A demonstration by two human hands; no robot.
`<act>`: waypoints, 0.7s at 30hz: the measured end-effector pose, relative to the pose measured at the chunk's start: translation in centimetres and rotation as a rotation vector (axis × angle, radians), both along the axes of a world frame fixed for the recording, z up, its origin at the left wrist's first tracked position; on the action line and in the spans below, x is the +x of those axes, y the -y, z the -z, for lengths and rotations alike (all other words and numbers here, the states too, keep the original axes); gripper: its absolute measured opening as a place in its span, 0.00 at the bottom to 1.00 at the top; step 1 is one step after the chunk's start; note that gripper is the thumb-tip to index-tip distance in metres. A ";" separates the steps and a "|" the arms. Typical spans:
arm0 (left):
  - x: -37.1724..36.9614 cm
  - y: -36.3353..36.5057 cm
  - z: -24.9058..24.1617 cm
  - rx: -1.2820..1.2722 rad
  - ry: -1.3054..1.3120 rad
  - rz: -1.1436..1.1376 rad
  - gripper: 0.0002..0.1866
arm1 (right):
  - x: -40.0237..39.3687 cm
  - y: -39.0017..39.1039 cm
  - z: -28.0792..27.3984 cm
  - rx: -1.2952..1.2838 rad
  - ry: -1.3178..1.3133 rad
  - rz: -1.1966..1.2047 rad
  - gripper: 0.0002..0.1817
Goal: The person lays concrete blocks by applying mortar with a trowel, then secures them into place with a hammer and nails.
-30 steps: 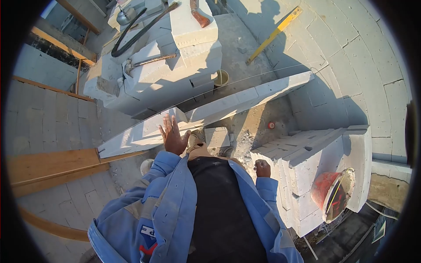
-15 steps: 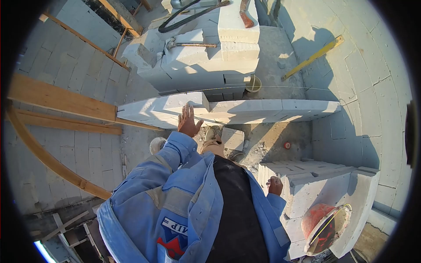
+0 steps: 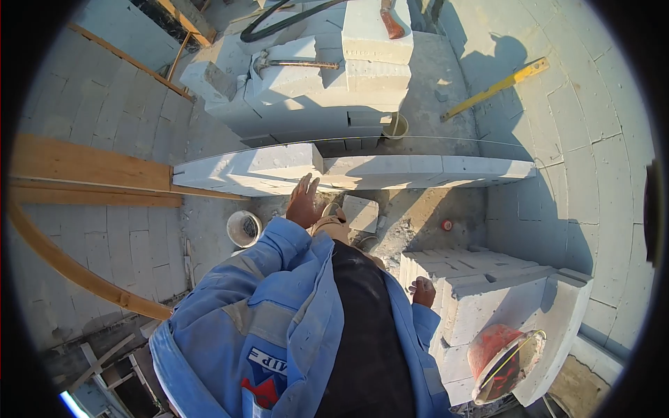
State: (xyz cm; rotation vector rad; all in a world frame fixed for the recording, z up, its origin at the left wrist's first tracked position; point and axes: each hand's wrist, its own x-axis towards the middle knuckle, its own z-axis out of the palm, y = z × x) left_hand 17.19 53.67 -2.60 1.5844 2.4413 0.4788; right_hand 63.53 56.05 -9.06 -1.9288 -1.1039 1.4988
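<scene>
My left hand is open, fingers stretched out, its tips right at the near face of a low wall of white blocks. Above those fingertips a raised white block sits on the wall's top course. My right hand hangs low at my side with fingers loosely bent and nothing visible in them. It is beside a stack of white blocks. A string runs along just beyond the wall.
A red bucket rests on the block stack at right. A hammer and a red-handled tool lie on blocks beyond the wall. A yellow level leans at right. On the floor are a pale bucket and a loose block. Wooden beams stand left.
My left hand has come slightly down off the block's face. The view has shifted a little, bringing the pale bucket out from behind my sleeve. My right hand stays low beside the stack.
</scene>
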 end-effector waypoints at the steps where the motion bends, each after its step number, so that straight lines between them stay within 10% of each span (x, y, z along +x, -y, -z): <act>1: 0.2 0.2 0.9 -0.016 0.099 0.045 0.39 | -0.2 0.2 -0.1 0.029 0.010 0.024 0.15; 11: -5.7 -0.7 9.1 -0.700 0.535 0.044 0.35 | -4.4 2.5 -4.5 0.122 0.179 0.220 0.17; 15: -12.8 -0.6 21.4 -0.807 0.572 0.541 0.26 | -7.5 2.6 -10.0 0.127 0.282 0.275 0.20; 21: -4.6 -8.1 16.6 -0.778 0.659 0.635 0.25 | -7.1 3.1 -24.4 0.273 0.158 0.548 0.24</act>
